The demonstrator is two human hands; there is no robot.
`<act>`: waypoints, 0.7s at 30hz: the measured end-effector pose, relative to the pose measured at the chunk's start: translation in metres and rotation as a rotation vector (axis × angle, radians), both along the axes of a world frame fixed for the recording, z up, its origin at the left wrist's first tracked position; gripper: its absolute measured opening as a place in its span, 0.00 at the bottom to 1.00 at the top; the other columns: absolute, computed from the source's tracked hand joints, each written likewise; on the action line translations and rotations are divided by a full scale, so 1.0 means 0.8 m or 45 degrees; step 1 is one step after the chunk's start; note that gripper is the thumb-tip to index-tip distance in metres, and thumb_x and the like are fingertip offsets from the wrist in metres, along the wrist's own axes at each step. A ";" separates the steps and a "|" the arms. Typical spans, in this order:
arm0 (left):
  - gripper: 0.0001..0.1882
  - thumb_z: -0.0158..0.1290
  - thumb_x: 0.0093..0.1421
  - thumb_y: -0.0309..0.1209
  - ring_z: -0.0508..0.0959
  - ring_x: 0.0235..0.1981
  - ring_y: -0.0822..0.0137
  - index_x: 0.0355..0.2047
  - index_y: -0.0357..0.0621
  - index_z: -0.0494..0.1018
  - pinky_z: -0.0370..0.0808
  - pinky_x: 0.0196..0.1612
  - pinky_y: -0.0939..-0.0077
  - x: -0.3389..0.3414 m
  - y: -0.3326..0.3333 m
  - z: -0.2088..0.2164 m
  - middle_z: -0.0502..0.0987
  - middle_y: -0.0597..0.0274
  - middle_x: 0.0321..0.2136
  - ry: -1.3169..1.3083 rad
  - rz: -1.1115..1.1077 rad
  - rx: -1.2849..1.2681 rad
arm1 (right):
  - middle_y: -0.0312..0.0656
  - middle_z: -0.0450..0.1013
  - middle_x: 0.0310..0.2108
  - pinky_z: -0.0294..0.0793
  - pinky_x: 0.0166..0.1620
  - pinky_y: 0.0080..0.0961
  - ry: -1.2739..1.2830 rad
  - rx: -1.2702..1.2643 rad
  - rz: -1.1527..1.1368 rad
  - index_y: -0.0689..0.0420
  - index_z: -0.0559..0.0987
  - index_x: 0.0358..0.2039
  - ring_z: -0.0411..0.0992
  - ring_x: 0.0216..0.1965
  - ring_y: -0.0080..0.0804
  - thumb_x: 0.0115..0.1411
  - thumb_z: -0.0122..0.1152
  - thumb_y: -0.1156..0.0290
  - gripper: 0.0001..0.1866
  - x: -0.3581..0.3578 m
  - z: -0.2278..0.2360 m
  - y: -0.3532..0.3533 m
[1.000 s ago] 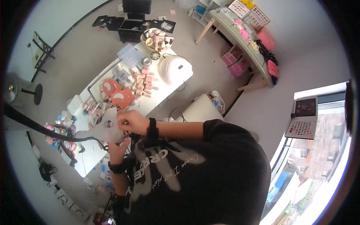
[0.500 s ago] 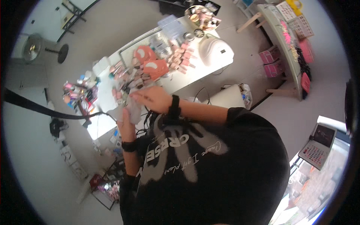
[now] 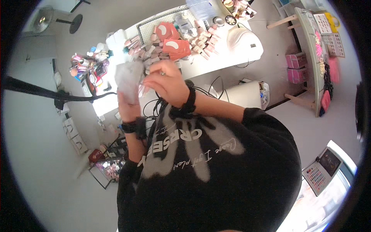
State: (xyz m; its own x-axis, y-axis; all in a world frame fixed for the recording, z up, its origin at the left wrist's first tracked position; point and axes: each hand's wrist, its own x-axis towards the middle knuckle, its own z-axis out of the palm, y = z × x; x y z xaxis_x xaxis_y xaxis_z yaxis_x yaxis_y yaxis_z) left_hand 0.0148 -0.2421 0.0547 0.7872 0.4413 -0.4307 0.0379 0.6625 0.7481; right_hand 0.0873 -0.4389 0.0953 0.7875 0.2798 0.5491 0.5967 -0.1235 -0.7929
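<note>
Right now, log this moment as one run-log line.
left hand: holds pale crumpled wipe | right hand: fingers at the wipe's edge | beyond: white table with orange-red packets, white dome lamp

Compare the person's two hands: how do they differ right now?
The left hand is upright, its grip closed around a pale crumpled sheet. The right hand reaches across, fingertips at the sheet's edge, a ring showing. The right wrist has a thick band; the left a slimmer one. Both are raised above the table.

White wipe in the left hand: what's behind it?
The white wipe covers part of the white table edge and pink bottles; whatever lies directly behind stays hidden.
</note>
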 end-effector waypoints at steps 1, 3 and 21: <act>0.24 0.41 0.69 0.38 0.66 0.58 0.59 0.60 0.36 0.57 0.64 0.63 0.63 0.001 0.004 0.007 0.64 0.53 0.58 -0.013 0.080 0.080 | 0.39 0.69 0.36 0.67 0.41 0.29 -0.040 -0.008 -0.002 0.55 0.81 0.31 0.68 0.39 0.37 0.53 0.64 0.71 0.05 0.006 0.009 -0.005; 0.25 0.42 0.68 0.36 0.65 0.59 0.58 0.61 0.36 0.54 0.64 0.64 0.62 -0.008 0.024 0.014 0.62 0.52 0.59 -0.034 0.146 0.198 | 0.38 0.71 0.33 0.69 0.39 0.28 -0.079 -0.063 0.086 0.56 0.80 0.34 0.71 0.35 0.36 0.55 0.63 0.68 0.07 0.018 0.012 -0.010; 0.27 0.50 0.64 0.28 0.69 0.55 0.62 0.61 0.38 0.56 0.69 0.56 0.66 -0.021 0.003 0.024 0.67 0.54 0.56 -0.140 -0.149 0.197 | 0.53 0.74 0.29 0.72 0.39 0.40 0.587 -0.223 0.899 0.62 0.72 0.45 0.74 0.34 0.51 0.60 0.49 0.70 0.14 0.035 -0.015 -0.032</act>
State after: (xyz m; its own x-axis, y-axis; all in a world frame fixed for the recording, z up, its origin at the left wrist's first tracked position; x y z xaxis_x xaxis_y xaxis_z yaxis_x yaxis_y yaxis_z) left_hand -0.0019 -0.2394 0.0738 0.8754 0.3982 -0.2739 0.0206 0.5354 0.8443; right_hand 0.1151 -0.4644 0.0829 0.5309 0.8389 0.1204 0.2030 0.0120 -0.9791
